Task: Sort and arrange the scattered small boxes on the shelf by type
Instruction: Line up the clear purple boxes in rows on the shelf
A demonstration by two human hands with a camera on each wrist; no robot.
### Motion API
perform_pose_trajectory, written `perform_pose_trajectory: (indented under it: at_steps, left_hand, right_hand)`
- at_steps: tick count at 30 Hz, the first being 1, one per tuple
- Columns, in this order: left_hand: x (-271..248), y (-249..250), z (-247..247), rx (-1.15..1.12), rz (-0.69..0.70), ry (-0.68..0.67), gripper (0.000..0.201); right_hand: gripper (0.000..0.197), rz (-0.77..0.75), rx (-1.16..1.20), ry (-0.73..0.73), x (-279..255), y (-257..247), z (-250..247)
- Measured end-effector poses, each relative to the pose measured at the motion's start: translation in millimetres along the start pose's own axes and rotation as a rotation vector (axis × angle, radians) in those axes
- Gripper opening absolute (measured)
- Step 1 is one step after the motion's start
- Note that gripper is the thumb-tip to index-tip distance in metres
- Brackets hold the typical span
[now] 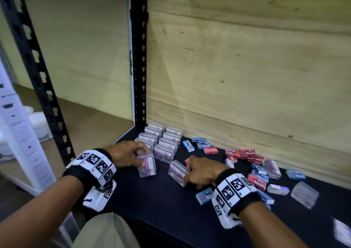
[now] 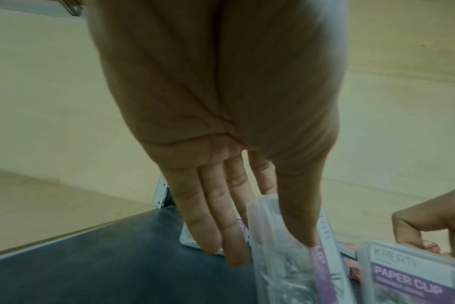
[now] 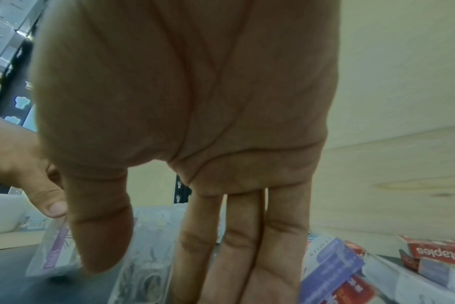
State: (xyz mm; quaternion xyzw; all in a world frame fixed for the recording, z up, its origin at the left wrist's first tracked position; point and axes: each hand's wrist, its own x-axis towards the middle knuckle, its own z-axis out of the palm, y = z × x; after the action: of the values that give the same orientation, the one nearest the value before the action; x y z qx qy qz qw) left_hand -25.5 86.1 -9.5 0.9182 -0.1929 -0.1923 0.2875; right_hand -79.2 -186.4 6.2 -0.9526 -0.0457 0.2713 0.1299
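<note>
**Both hands on clear paper clip boxes, front left of shelf**

Left hand (image 1: pixel 126 155) pinches one clear paper clip box (image 1: pixel 146 165) between thumb and fingers; the box stands on its edge on the black shelf (image 1: pixel 167 206), just in front of the sorted rows. Left wrist view: fingers (image 2: pixel 208 216) straight and close together behind the box, thumb on its front face.

Right hand (image 1: pixel 204 170) grips a second clear box (image 1: pixel 178 172), tilted, just right of the first. Right wrist view: fingers (image 3: pixel 243 246) pressed together, thumb apart at the box's side.

Sorted clear boxes (image 1: pixel 163 140) stand in two rows at the back left corner, against the black upright post (image 1: pixel 138 57).

Blue staple boxes (image 1: pixel 198 143) and red staple boxes (image 1: pixel 245 155) lie scattered to the right, along the plywood back wall (image 1: pixel 247 67). More clear boxes (image 1: pixel 304 194) lie among them.
</note>
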Motion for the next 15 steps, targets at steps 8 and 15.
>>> perform_pose_trajectory:
  at_steps: [8, 15]
  left_hand:
    - [-5.8, -17.7, -10.4, 0.015, -0.098, 0.007, 0.025]
    - [-7.6, -32.2, -18.2, 0.102, -0.176, -0.022, 0.029]
  right_hand:
    - [0.03, 0.002, 0.051, -0.05, 0.9, -0.7, 0.0]
    - [0.031, -0.054, -0.057, -0.029, 0.2, -21.3, -5.0]
